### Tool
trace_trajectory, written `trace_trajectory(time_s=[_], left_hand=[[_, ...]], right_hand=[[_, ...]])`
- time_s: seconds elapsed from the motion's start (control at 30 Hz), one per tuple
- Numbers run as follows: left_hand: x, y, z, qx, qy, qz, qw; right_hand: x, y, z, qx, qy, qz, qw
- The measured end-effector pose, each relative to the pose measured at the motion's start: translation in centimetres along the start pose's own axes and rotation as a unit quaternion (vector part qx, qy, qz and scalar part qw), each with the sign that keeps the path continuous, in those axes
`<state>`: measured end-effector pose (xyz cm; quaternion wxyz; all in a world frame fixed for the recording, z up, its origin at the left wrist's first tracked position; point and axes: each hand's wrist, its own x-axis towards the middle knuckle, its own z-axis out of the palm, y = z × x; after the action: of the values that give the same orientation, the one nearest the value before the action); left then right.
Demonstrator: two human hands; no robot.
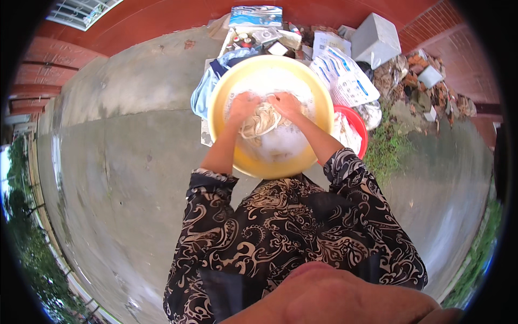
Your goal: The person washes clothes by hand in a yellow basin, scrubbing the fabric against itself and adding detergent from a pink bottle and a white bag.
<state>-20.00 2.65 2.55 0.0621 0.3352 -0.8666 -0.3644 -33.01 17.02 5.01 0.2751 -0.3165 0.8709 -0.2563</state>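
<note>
A large yellow basin (219, 102) stands in front of me with soapy water and white suds (280, 146) in it. A wet cream-beige cloth (260, 123) lies bunched in the water; what garment it is, I cannot make out. My left hand (244, 105) grips the cloth's upper left part, its fingertips partly lost in the foam. On the other side, my right hand (286, 105) is closed on the bunched fabric at the upper right. Both hands are close together, inside the basin.
Light blue clothing (203, 90) hangs left of the basin. A red tub (360, 125) with white cloth sits at its right, below a printed white sack (345, 75). Behind are a blue box (256, 16), jars and a pale block (376, 40). Brick rubble (426, 81) lies right.
</note>
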Motion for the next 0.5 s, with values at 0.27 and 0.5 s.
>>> trace_trajectory(time_s=[0.27,0.5], left_hand=[[-8.4,4.5,-2.3,-0.200,0.081,-0.004,0.976],[-11.2,5.2,2.0,0.272,0.022,-0.005,0.962]], right_hand=[[-10.4,4.0,-3.1,0.306,0.012,-0.072,0.949],[-9.9,2.6,1.5,-0.190,0.101,-0.091,0.972]])
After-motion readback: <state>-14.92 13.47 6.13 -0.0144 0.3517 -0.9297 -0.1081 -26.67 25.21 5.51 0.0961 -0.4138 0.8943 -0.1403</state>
